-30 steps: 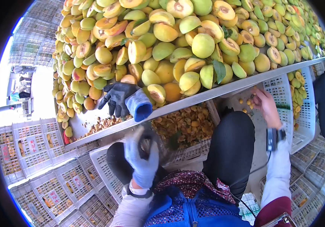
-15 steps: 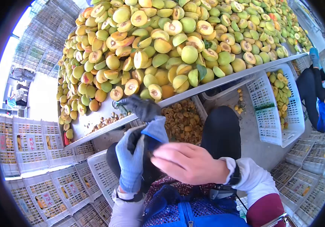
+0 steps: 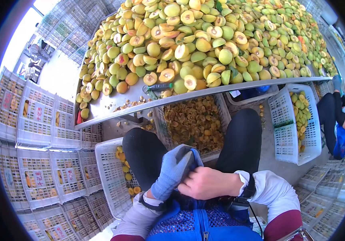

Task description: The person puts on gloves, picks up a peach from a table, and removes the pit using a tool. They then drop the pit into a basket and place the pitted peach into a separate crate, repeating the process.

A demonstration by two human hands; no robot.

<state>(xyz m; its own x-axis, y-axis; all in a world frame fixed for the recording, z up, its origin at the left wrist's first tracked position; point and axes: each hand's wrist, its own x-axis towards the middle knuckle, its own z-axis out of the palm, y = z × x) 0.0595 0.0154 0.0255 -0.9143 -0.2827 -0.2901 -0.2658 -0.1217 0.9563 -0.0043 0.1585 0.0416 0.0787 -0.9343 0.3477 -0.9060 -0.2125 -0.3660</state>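
My left hand (image 3: 167,173) wears a blue-grey knit glove with a dark palm and is closed on a second work glove (image 3: 197,157), bunched up and partly hidden by the fingers. My bare right hand (image 3: 209,183) presses up against it from the right, fingers curled on the glove's edge; the fingertips are hidden. Both hands are over my lap. Beyond them, on the metal table's (image 3: 118,114) front edge, lies a small hand tool (image 3: 160,86) with a dark handle and a ring-shaped end. Behind it rises a heap of halved yellow-green fruit (image 3: 198,56).
Under the table, between my knees, stands a crate of brown fruit scraps (image 3: 192,124). A white crate (image 3: 110,176) with fruit is at my left, another (image 3: 289,140) at my right. Stacked crates (image 3: 40,116) line the left. A co-worker (image 3: 337,116) sits at far right.
Both hands have come down and back toward my lap. The second glove, earlier stretched out with its dark fingers away from me, is now bunched between my hands. The view has shifted, uncovering the hand tool.
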